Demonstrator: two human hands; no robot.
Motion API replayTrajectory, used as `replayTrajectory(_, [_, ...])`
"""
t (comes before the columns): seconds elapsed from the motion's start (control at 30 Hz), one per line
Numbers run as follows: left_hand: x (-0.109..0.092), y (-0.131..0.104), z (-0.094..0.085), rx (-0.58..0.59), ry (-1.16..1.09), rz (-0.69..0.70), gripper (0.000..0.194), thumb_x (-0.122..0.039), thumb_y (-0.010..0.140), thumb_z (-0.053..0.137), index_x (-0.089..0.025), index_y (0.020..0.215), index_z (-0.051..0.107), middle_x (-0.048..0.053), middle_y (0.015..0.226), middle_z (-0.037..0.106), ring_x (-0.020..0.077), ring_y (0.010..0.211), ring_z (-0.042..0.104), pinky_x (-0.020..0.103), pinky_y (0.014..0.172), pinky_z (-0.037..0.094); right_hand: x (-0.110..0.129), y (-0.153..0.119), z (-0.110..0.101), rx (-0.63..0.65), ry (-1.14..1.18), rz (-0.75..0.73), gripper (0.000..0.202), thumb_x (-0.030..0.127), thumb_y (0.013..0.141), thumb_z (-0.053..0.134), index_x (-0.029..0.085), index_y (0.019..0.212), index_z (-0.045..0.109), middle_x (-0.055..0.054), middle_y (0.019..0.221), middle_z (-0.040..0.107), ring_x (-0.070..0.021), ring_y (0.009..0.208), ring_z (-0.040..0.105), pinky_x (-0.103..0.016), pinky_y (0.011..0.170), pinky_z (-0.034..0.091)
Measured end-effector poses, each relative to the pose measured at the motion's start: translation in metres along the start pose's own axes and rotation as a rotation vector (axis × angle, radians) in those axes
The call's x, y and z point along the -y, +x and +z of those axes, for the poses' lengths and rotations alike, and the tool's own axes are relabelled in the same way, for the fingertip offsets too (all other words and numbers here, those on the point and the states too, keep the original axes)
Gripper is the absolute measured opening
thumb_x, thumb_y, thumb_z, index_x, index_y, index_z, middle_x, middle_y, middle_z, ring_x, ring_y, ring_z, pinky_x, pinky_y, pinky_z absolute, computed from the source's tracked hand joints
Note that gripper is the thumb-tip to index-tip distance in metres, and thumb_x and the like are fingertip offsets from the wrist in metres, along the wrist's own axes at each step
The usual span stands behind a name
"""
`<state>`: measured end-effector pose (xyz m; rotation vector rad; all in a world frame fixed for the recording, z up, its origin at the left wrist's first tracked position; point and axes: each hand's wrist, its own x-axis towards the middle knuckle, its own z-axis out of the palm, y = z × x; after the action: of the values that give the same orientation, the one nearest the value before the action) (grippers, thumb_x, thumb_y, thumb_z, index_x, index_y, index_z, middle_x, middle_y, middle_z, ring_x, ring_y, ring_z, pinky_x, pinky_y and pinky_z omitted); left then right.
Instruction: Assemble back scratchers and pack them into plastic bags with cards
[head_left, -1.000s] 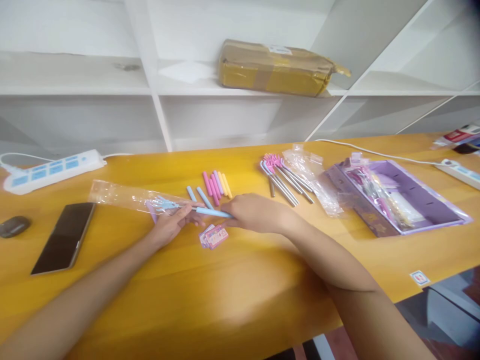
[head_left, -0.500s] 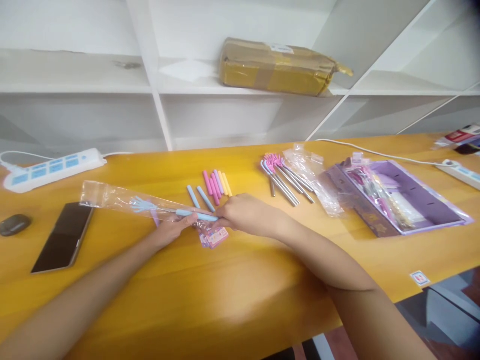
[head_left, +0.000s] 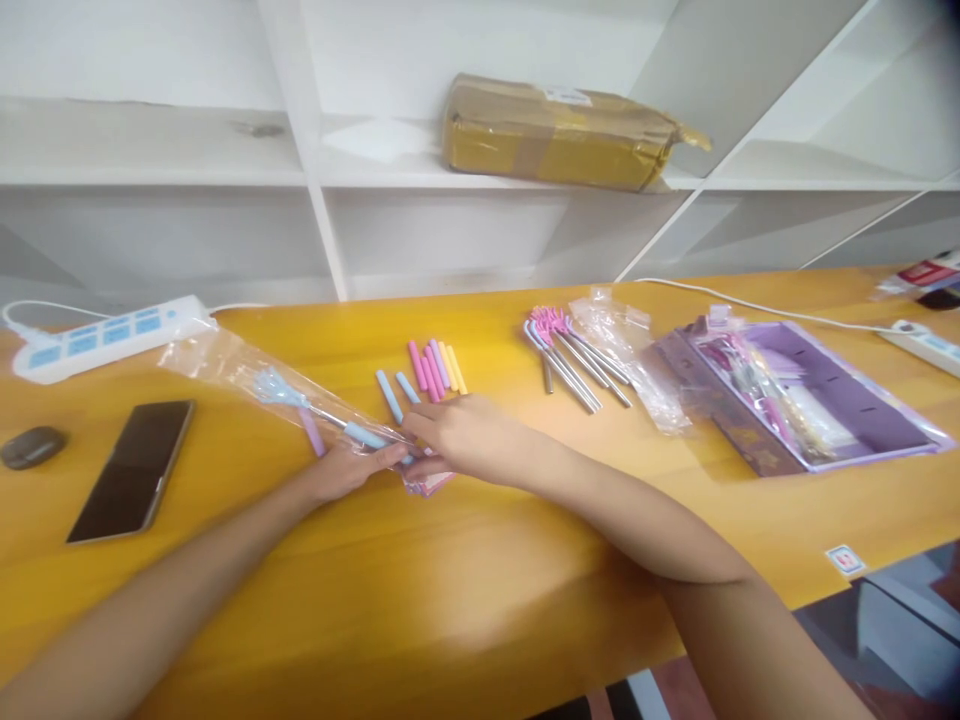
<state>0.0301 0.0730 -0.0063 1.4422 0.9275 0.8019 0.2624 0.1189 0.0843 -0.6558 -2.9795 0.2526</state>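
A blue hand-shaped back scratcher (head_left: 365,435) with a metal rod lies inside a long clear plastic bag (head_left: 217,350). Its claw end points to the upper left. My left hand (head_left: 346,472) is closed on the handle through the plastic, thumb on top. At the handle's lower right end, my right hand (head_left: 480,438) pinches the bag's end; its fingertips partly hide it. Printed cards (head_left: 431,488) lie under the hands, mostly covered. Just beyond are blue tubes (head_left: 389,396), pink tubes (head_left: 417,366) and yellow tubes (head_left: 456,370). A purple tube (head_left: 311,432) shows by my left hand.
Several pink and blue scratchers (head_left: 576,362) lie beside empty clear bags (head_left: 637,365). A purple box (head_left: 900,440) holds packaged items at right. Left are a phone (head_left: 131,470), a dark case (head_left: 31,447) and a power strip (head_left: 112,338). A taped parcel (head_left: 559,135) sits on the shelf.
The bagged scratcher has tilted, its handle end dropping lower and its bag's far end rising. My right hand has moved left and slightly down, covering more of the cards.
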Motion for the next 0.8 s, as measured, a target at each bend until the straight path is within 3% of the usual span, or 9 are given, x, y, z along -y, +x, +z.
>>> replayTrajectory(0.23, [0.008,-0.001,-0.005,0.006,-0.056,-0.049,0.042,-0.057,0.097,0.067,-0.018,0.097,0.083,0.008,0.093,0.083,0.0263,0.089,0.077,0.039,0.089,0.063,0.002,-0.006,-0.006,-0.026,-0.037,-0.068,0.027,0.041,0.103,0.066,0.014,0.105,0.06,-0.005,0.096,0.066,-0.0118,0.071,0.053,-0.029,0.064,0.027])
replayTrajectory(0.43, [-0.001,-0.001,0.0,0.052,-0.056,-0.049,0.04,-0.052,0.1,0.063,-0.02,0.09,0.084,0.008,0.089,0.083,0.0291,0.094,0.076,0.042,0.095,0.06,0.004,0.0,0.003,-0.047,-0.102,-0.021,0.036,0.048,0.109,0.053,0.013,0.105,0.061,-0.008,0.094,0.069,-0.0138,0.072,0.057,-0.03,0.063,0.026])
replayTrajectory(0.63, [-0.013,-0.001,0.004,0.13,-0.097,-0.069,0.045,-0.056,0.102,0.059,-0.019,0.093,0.083,0.009,0.09,0.083,0.0281,0.092,0.076,0.039,0.093,0.058,0.006,0.001,0.0,0.034,-0.053,0.043,0.039,0.052,0.108,0.055,0.014,0.104,0.064,-0.006,0.091,0.072,-0.0139,0.071,0.059,-0.03,0.062,0.024])
replayTrajectory(0.8, [0.004,-0.002,0.0,-0.077,-0.103,-0.05,0.047,-0.063,0.094,0.067,-0.019,0.086,0.079,0.006,0.086,0.077,0.0258,0.09,0.07,0.037,0.089,0.055,0.012,0.005,0.0,0.109,-0.093,0.054,0.043,0.052,0.11,0.051,0.012,0.105,0.067,-0.007,0.079,0.07,-0.0134,0.063,0.057,-0.03,0.06,0.024])
